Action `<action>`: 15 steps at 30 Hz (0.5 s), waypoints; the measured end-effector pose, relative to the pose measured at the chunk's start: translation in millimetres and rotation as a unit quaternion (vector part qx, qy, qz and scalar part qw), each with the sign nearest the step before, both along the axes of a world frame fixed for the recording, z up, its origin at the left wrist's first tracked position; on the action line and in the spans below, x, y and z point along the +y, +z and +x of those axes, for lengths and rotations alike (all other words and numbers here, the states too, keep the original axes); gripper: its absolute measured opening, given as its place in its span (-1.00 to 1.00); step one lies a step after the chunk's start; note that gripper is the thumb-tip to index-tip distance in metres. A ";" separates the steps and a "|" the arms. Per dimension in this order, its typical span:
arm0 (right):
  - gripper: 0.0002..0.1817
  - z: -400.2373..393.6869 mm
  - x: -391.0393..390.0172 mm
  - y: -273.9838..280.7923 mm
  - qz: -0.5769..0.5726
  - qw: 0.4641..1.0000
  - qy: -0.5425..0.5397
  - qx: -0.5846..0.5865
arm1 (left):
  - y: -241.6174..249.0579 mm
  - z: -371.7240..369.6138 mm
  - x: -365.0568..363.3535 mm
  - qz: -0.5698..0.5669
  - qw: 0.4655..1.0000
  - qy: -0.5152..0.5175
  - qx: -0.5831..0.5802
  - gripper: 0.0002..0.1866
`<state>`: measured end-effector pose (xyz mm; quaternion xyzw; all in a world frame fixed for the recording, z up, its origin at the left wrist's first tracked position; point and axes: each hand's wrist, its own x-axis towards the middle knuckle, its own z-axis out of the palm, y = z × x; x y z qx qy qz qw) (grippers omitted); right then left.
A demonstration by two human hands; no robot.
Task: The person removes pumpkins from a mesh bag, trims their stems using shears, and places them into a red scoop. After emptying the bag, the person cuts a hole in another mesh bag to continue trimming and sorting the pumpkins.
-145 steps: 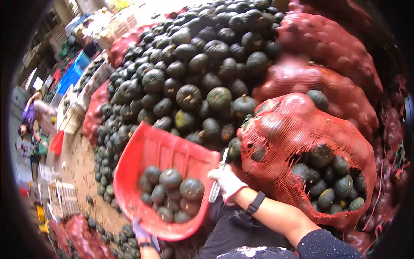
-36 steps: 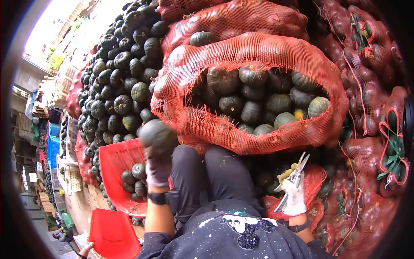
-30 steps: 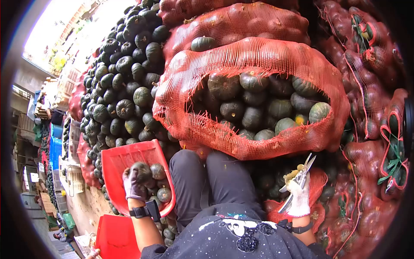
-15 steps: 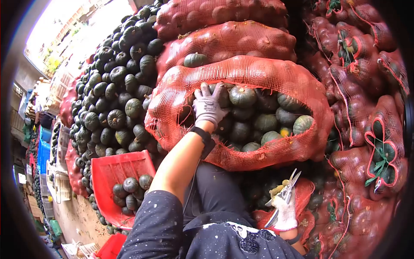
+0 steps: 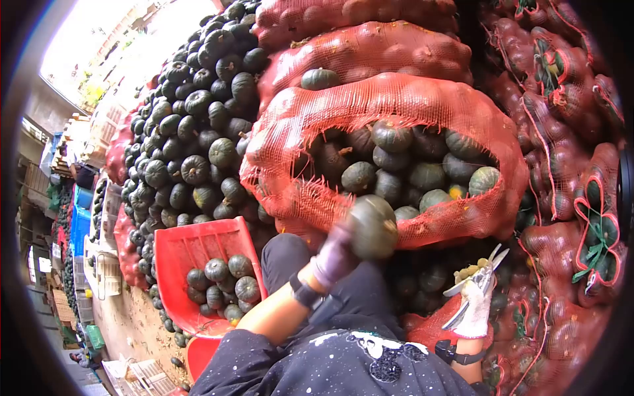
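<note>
One squash (image 5: 373,228) is gripped by the left hand (image 5: 335,258) beside the sack (image 5: 403,92); right hand (image 5: 474,307) clasps clippers (image 5: 489,271); likely unloading, next needing steadiness.

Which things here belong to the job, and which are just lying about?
Likely in the job:
left hand, holding a pumpkin
right hand, holding shears
torn-open net sack
red scoop

Probably just lying about:
white crate
green crate
blue containers

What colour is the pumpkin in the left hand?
The pumpkin is dark green; see the head view.
</note>
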<state>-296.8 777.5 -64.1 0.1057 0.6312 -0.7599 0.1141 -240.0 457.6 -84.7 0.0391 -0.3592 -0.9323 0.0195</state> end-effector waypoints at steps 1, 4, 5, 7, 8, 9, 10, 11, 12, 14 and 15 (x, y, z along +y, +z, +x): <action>-0.30 -3.0 5.1 1.4 -0.008 1.000 -0.014 0.020 | -6.5 1.2 11.7 -0.209 0.978 -0.004 0.004 -0.18; -0.28 -10.7 34.6 7.3 -0.030 0.998 -0.032 0.039 | 37.1 -27.4 -6.8 -0.542 0.831 -0.032 0.119 -0.39; -0.28 -10.6 40.3 11.9 -0.017 0.998 -0.035 0.048 | 45.5 -46.5 -13.4 -0.521 0.849 0.020 0.088 -0.41; -0.29 -10.8 47.9 4.2 -0.013 0.997 -0.052 0.055 | 42.3 -102.4 -34.5 -0.702 0.667 0.241 0.067 -0.32; -0.30 -12.1 49.1 1.1 -0.012 0.996 -0.059 0.059 | 41.2 -127.2 -39.3 -0.724 0.639 0.256 0.039 -0.30; -0.31 -11.6 42.9 3.5 -0.017 0.997 -0.057 0.049 | 26.5 -154.1 -44.7 -0.762 0.606 0.230 0.013 -0.26; -0.32 -8.5 30.0 7.0 -0.022 0.998 -0.054 0.038 | 15.9 -173.0 -48.1 -0.751 0.624 0.215 0.000 -0.24; -0.33 -4.9 18.8 8.8 -0.027 0.998 -0.050 0.027 | 11.3 -182.9 -49.8 -0.740 0.642 0.201 -0.012 -0.21; -0.34 -2.0 12.4 3.6 -0.044 0.998 -0.046 0.028 | 13.4 -182.9 -49.4 -0.709 0.669 0.221 -0.014 -0.21; -0.32 7.4 -10.8 18.6 -0.063 0.997 -0.043 -0.005 | 18.3 -173.3 -45.9 -0.644 0.720 0.257 -0.019 -0.19; -0.31 9.1 -15.6 21.7 -0.053 0.998 -0.035 -0.026 | 51.6 -147.2 -41.4 -0.474 0.856 0.180 -0.099 -0.23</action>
